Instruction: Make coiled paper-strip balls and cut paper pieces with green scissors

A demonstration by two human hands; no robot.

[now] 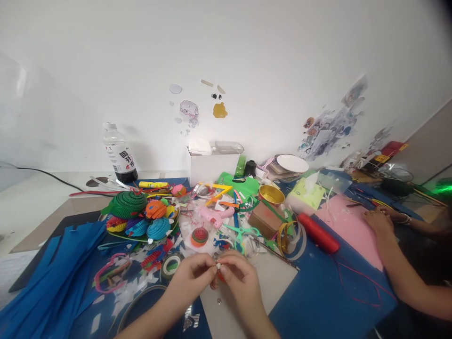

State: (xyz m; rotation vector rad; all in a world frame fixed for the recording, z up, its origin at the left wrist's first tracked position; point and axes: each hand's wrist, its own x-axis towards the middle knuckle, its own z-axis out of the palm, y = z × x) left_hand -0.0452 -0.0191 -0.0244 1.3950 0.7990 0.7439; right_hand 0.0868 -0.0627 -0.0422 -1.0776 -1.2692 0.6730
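Observation:
My left hand (192,274) and my right hand (240,278) meet over a pale board (278,275). Both are closed, thumbs and forefingers pinching a small white piece (218,266). A bit of orange-red shows beneath it, mostly hidden by my fingers, so its kind is unclear. A roll of tape (172,266) lies beside my left hand. Just beyond my hands sits a ball of coiled red and green paper (199,236). Green-handled scissors (242,233) lie past my right hand, near a pink glue gun (216,215).
Coiled-paper shapes (129,204) crowd the left, near blue paper strips (52,273). A bottle (119,153) stands by the wall. Right are a brown box (264,220), a gold tin (271,194), tissues (306,194) and red thread (318,233). Another person's hands (379,219) rest near pink paper (348,226).

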